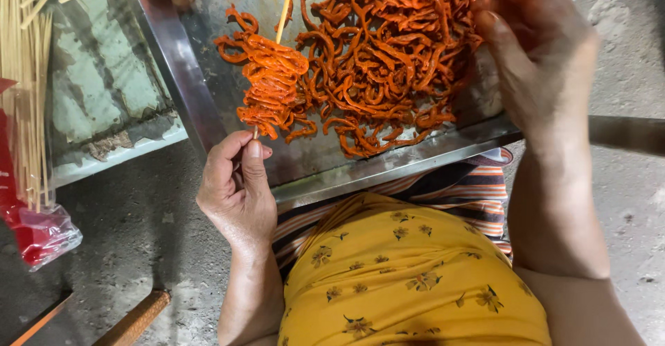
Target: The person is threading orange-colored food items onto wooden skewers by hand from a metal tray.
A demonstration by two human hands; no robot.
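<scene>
My left hand (237, 187) pinches the lower end of a thin bamboo skewer (285, 6) that stands tilted over a metal tray (388, 162). A wad of orange marinated meat strips (271, 86) is threaded onto the skewer just above my fingers. My right hand (540, 55) hovers over the right side of the tray, its orange-stained fingers curled at the edge of a large heap of the same orange strips (388, 48). Whether it grips any strip I cannot tell.
A bundle of bare bamboo skewers (28, 90) lies in a clear plastic bag with a red end (38, 232) at the left. A green-white board (104, 76) sits beside the tray. Concrete floor surrounds my lap; a wooden stick (135, 318) lies at bottom left.
</scene>
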